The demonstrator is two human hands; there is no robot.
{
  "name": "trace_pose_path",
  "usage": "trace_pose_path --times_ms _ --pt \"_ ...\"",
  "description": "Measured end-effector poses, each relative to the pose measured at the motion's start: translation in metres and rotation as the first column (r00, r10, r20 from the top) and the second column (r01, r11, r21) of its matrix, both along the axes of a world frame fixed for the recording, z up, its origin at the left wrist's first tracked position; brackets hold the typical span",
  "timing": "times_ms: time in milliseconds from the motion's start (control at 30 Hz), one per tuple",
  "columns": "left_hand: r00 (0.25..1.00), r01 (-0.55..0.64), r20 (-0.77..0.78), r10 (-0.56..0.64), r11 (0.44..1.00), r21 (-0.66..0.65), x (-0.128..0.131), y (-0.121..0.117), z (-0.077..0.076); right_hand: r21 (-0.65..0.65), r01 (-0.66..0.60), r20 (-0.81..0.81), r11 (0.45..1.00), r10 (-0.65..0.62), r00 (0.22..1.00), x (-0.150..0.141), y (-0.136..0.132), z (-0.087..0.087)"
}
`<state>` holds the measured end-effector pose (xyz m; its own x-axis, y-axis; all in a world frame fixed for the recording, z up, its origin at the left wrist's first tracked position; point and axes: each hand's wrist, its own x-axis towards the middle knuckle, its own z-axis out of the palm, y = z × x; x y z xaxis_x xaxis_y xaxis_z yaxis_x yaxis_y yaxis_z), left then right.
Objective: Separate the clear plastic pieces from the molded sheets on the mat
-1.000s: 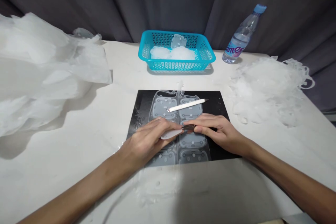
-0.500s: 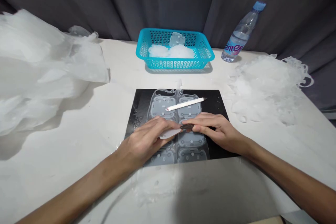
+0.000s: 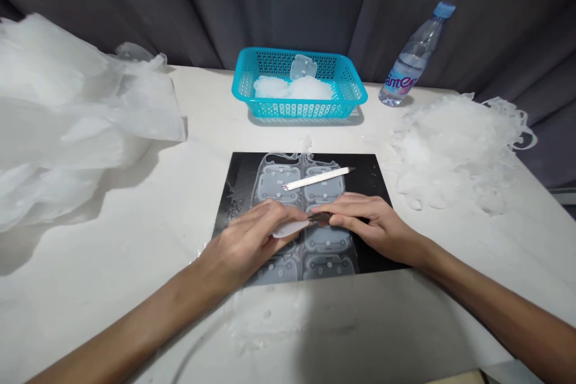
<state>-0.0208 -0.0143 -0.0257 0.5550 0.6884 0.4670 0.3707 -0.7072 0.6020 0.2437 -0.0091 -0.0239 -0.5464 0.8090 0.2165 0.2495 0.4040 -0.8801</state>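
My left hand (image 3: 256,231) is closed on a translucent white rounded piece (image 3: 290,228), pinched between thumb and fingers. A small dark metal tool (image 3: 320,217) is in the grip of my right hand (image 3: 371,219), its tip meeting the edge of that piece by my left fingertips. My fingers hide part of the tool, so its exact kind is unclear. Beneath both hands lies a translucent moulded sheet (image 3: 328,240) with rows of rounded-square shapes, partly covered by them. It rests on a black board (image 3: 373,252). Across its upper shapes lies a white-wrapped stick (image 3: 317,179) with a dark pointed tip.
Beyond the board stands a blue plastic basket (image 3: 306,109) holding translucent white pieces. A water bottle (image 3: 407,66) is right of it. Translucent scraps (image 3: 454,144) are heaped at the right; a large pile of whitish sheets (image 3: 81,114) fills the left. A dark curtain (image 3: 288,0) hangs behind.
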Motion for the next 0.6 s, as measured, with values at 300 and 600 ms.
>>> trace_pose_path --times_ms 300,600 --pt "1.000 -0.003 0.020 0.002 1.000 0.018 0.0015 0.0005 0.0000 -0.034 0.009 0.009 0.999 -0.009 1.000 0.0005 -0.0005 0.0006" --pt "0.999 -0.007 0.042 0.005 0.999 0.039 0.0052 0.0018 0.0009 -0.084 0.038 -0.023 0.996 -0.040 0.999 -0.0012 0.0003 0.0040"
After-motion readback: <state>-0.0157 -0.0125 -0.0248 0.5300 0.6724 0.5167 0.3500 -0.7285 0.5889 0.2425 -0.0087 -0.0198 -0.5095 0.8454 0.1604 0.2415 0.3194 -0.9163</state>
